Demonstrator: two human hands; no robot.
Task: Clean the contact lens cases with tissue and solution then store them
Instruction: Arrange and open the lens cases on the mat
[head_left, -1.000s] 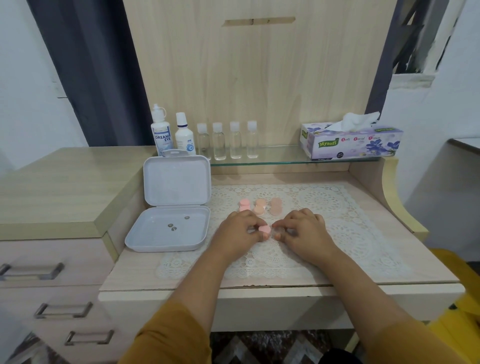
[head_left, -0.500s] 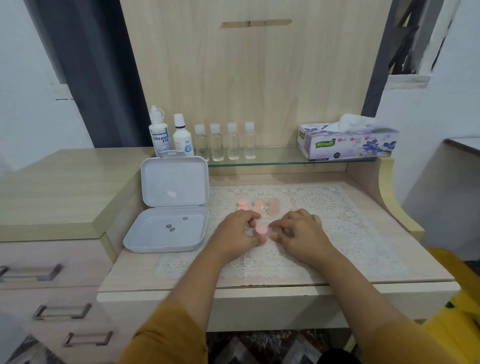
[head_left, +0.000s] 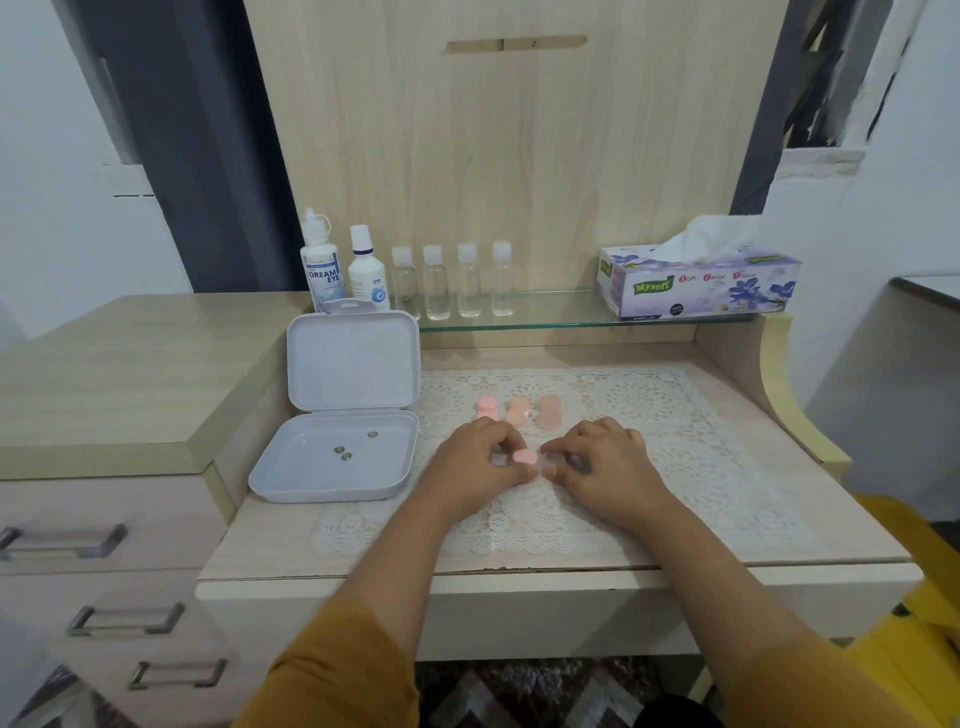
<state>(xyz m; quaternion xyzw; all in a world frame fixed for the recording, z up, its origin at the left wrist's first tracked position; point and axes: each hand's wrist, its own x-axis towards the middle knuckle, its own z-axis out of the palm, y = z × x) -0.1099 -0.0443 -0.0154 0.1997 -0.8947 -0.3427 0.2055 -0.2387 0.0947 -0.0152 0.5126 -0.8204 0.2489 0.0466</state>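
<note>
Head view: both hands meet mid-worktop on the lace mat, left hand (head_left: 475, 460) and right hand (head_left: 602, 462) pinching a pink contact lens case (head_left: 524, 458) with curled fingers. Looks like uncapping; next, tissue box (head_left: 696, 283), far right.

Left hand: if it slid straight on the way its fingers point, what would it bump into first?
The left hand points toward the right hand. Past the pink lens case it grips, it would likely meet the right hand's fingertips.
</note>
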